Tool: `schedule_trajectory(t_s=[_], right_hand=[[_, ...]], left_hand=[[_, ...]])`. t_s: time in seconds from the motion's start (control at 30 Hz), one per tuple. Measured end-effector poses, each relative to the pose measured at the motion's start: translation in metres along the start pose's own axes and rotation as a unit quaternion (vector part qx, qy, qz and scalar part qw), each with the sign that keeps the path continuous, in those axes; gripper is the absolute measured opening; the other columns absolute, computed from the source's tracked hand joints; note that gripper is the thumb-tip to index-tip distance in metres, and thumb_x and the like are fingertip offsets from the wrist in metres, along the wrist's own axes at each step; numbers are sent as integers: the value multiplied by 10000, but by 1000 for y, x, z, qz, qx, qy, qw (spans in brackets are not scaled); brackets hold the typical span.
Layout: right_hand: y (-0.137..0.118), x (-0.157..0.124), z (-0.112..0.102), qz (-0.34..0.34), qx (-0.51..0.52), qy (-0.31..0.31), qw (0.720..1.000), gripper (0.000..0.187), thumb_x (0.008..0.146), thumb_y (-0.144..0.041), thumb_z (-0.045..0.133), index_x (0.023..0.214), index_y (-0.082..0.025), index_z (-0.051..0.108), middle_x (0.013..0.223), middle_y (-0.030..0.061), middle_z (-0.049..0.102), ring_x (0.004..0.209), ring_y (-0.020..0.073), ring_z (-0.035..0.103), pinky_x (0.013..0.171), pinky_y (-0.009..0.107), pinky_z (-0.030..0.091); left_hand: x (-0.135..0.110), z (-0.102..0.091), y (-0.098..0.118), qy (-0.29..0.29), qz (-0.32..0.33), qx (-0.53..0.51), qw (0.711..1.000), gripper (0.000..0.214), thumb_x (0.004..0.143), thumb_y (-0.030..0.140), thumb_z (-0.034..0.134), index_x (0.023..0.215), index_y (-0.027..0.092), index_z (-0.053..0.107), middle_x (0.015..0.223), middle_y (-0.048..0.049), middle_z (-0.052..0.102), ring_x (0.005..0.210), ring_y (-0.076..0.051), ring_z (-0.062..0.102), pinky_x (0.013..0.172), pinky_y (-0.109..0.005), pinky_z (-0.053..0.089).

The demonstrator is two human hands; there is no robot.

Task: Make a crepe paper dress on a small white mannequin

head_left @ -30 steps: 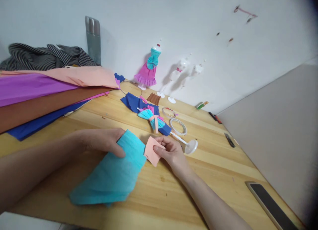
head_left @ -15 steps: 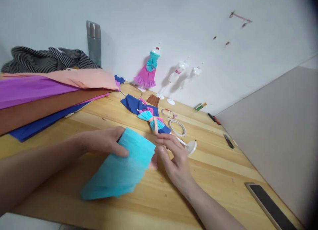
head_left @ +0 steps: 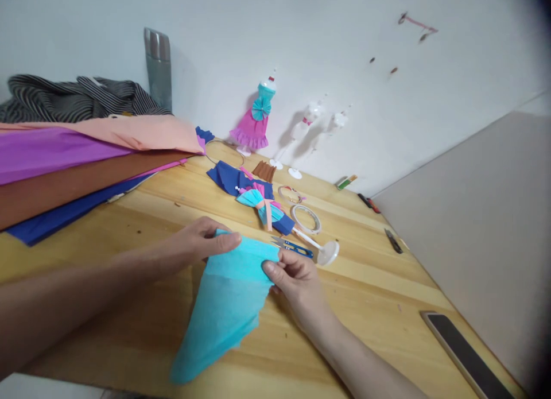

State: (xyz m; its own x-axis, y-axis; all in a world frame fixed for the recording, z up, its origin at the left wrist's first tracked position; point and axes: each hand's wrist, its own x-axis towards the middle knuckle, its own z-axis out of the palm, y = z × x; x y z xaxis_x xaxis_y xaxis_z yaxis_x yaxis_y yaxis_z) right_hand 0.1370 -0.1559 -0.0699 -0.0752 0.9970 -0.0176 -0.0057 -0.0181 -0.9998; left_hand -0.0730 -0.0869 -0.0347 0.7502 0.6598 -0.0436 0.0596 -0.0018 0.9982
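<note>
Both hands hold a folded piece of turquoise crepe paper (head_left: 228, 301) above the wooden table (head_left: 374, 284). My left hand (head_left: 198, 244) pinches its upper left corner. My right hand (head_left: 295, 281) pinches its upper right edge, fingers closed. The paper hangs down toward the table's near edge. Small blue-handled snips (head_left: 295, 247) lie just behind my right hand. The peach paper scrap is hidden.
Large crepe sheets (head_left: 64, 169) in peach, purple, brown and blue lie at the left. A dressed doll form (head_left: 257, 120) and bare white forms (head_left: 312, 120) stand by the wall. A blue paper dress (head_left: 253, 198), tape rings (head_left: 306, 218), a white stand (head_left: 327, 252) and a phone (head_left: 465, 353) lie on the table.
The peach scrap held in my right hand has gone out of sight. My right hand has taken hold of the turquoise paper, which now hangs lower and more upright. The snips have come into view.
</note>
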Motion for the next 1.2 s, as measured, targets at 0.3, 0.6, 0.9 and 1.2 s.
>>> schedule_trajectory(t_s=[0.3, 0.6, 0.9, 1.2], right_hand=[[14, 4, -2, 8, -27, 4, 1000, 440, 685, -521, 737, 556, -198, 467, 468, -58, 407, 432, 74, 316, 421, 224, 249], [-5, -2, 1, 24, 20, -36, 999, 365, 678, -500, 753, 695, -183, 573, 575, -33, 467, 528, 103, 391, 486, 231, 307], [-7, 0, 2, 29, -5, 22, 999, 383, 692, -520, 741, 605, -174, 599, 486, -38, 467, 463, 85, 351, 458, 230, 267], [-2, 3, 2, 43, 16, 59, 997, 374, 643, -514, 779, 613, -173, 629, 464, -43, 485, 435, 77, 353, 435, 223, 265]], left_hand=[[8, 1, -9, 50, -8, 6, 999, 505, 792, 530, 546, 512, 187, 303, 508, 59, 249, 487, -65, 238, 455, -226, 186], [10, 3, -12, 69, 4, 57, 996, 473, 822, 459, 494, 505, 200, 256, 484, 60, 230, 463, -60, 227, 425, -221, 164], [7, 10, -8, 45, -21, 144, 988, 386, 791, 420, 475, 510, 179, 366, 516, 47, 271, 501, -79, 301, 454, -211, 227], [7, 9, -13, 47, -47, 74, 995, 347, 732, 445, 589, 573, 154, 487, 537, 43, 376, 536, -92, 363, 476, -207, 269]])
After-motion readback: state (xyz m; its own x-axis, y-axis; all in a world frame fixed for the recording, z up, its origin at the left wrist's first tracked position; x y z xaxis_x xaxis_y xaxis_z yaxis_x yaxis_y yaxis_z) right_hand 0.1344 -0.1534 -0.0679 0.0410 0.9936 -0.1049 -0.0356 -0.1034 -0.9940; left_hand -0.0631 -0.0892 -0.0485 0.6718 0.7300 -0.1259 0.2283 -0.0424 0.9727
